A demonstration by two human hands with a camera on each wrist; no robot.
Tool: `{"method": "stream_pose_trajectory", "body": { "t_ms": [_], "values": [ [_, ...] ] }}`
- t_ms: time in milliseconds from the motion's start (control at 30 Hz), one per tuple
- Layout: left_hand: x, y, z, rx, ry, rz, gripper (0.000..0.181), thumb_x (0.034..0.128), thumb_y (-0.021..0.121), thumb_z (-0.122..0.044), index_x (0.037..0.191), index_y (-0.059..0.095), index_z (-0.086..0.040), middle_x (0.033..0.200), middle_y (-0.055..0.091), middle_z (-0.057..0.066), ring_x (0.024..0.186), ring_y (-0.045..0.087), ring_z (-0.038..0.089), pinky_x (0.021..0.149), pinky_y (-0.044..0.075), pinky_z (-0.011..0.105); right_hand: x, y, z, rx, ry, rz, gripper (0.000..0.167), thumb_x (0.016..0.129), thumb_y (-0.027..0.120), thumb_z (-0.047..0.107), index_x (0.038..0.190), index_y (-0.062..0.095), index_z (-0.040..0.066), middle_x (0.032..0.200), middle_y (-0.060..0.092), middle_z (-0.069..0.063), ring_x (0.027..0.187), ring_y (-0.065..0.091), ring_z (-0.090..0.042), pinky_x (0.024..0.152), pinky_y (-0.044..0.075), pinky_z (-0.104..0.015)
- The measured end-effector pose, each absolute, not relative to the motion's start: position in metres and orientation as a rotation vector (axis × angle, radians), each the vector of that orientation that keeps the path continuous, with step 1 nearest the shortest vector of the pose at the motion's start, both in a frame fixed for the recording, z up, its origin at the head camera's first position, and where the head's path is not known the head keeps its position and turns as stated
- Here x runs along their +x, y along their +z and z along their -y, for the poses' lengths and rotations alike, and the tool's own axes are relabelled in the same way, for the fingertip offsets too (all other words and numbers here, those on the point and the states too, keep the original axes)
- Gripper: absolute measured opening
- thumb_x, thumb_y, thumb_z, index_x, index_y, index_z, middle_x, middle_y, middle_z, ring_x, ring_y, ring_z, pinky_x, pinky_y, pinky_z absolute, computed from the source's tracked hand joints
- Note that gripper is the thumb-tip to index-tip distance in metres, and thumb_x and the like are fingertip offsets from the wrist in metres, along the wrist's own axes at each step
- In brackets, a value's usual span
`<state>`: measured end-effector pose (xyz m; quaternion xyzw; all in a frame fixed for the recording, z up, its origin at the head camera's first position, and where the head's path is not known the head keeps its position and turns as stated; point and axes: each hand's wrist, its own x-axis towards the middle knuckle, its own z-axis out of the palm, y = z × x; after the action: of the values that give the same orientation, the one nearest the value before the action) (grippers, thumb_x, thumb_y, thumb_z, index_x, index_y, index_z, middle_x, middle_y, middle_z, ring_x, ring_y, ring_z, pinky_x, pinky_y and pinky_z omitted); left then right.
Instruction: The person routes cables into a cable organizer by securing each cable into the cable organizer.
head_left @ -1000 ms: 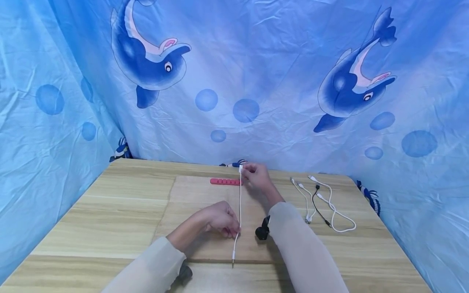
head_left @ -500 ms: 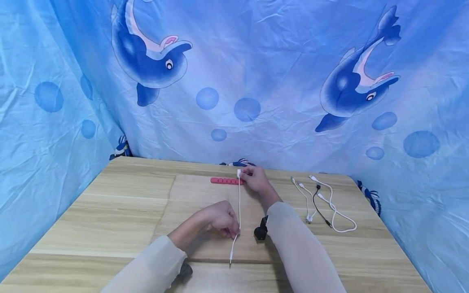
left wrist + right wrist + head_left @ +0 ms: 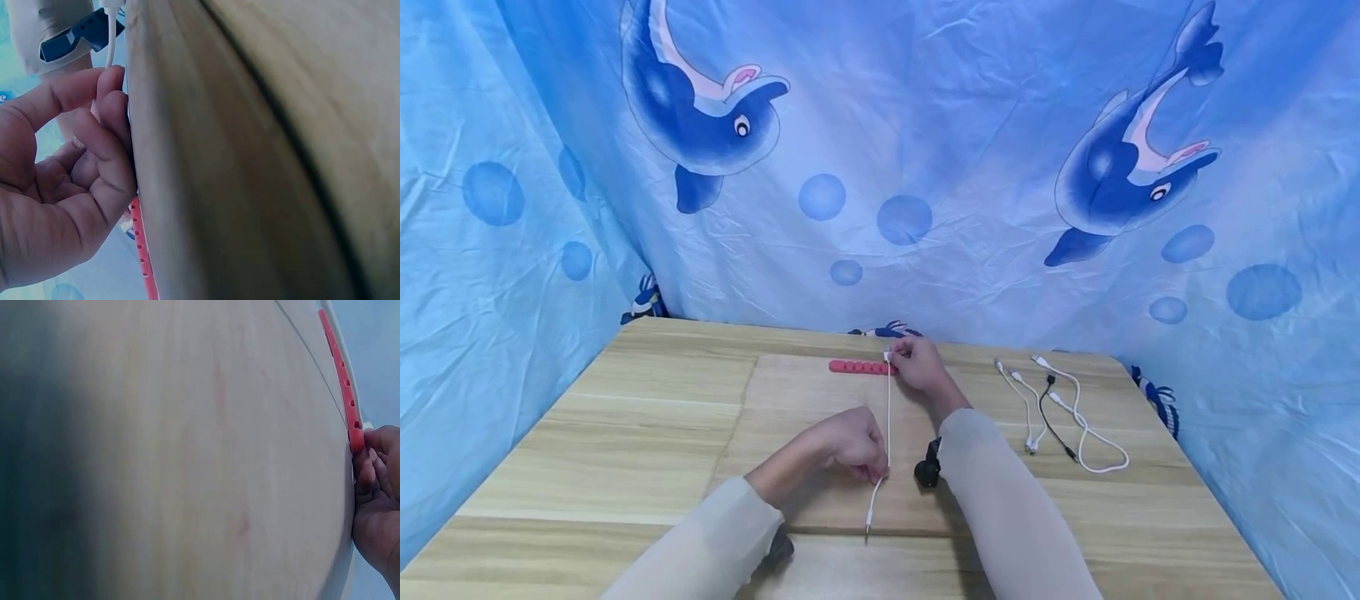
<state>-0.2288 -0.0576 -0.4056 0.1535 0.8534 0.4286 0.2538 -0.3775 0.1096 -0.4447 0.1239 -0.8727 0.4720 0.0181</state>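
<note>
A white cable is stretched lengthwise over a wooden board. Its far end, a white plug, is pinched by my right hand just past the right part of a red slotted strip. Nearer me, my left hand pinches the cable between thumb and fingertips; the left wrist view shows that pinch close up. Beyond it the near end hangs toward me, ending in a slim metal plug. In the right wrist view the red strip lies right by the fingertips.
Several other cables, white ones and a short black one, lie at the right of the table. The thin board has its edge toward me. A blue dolphin-print cloth hangs behind.
My right hand has brought the far plug slightly down and left, toward the red strip. The near plug has swung a little left. My left hand keeps its pinch almost in place.
</note>
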Motion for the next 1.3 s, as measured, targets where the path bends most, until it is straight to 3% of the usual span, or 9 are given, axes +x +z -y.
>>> {"method": "stream_pose_trajectory", "body": {
  "t_ms": [267,633,1067,1300],
  "values": [
    [-0.231,-0.404,0.059,0.441,1.11,-2.367,0.016,0.0797,0.078,0.003,0.066,0.074,-0.003,0.058,0.069,0.005,0.051,0.061,0.01,0.054,0.054,0.023,-0.381,-0.445,-0.11,0.352,1.469,2.747,0.006,0.099,0.067,0.008,0.095,0.069,0.004,0.089,0.066,-0.007,0.084,0.06,-0.019,0.076,0.049,-0.03],
    [-0.229,-0.404,0.062,0.521,1.088,-2.345,0.017,0.0776,0.076,0.004,0.063,0.073,-0.005,0.056,0.068,0.003,0.052,0.057,0.009,0.05,0.043,0.018,-0.384,-0.442,-0.119,0.367,1.556,2.801,0.008,0.098,0.07,0.012,0.1,0.073,0.005,0.098,0.066,-0.007,0.09,0.058,-0.02,0.08,0.048,-0.032],
    [-0.229,-0.405,0.063,0.561,1.1,-2.332,0.017,0.0789,0.076,0.004,0.065,0.073,-0.005,0.057,0.068,0.002,0.055,0.057,0.009,0.052,0.045,0.019,-0.382,-0.443,-0.123,0.369,1.5,2.784,0.015,0.098,0.072,0.015,0.107,0.076,0.005,0.104,0.071,-0.007,0.097,0.063,-0.02,0.089,0.051,-0.035],
    [-0.229,-0.406,0.064,0.553,1.097,-2.337,0.017,0.0791,0.078,0.003,0.065,0.074,-0.005,0.058,0.068,0.002,0.055,0.057,0.009,0.052,0.044,0.019,-0.382,-0.443,-0.123,0.371,1.536,2.765,0.017,0.096,0.074,0.017,0.108,0.077,0.005,0.103,0.071,-0.007,0.096,0.064,-0.02,0.086,0.051,-0.034]
  ]
}}
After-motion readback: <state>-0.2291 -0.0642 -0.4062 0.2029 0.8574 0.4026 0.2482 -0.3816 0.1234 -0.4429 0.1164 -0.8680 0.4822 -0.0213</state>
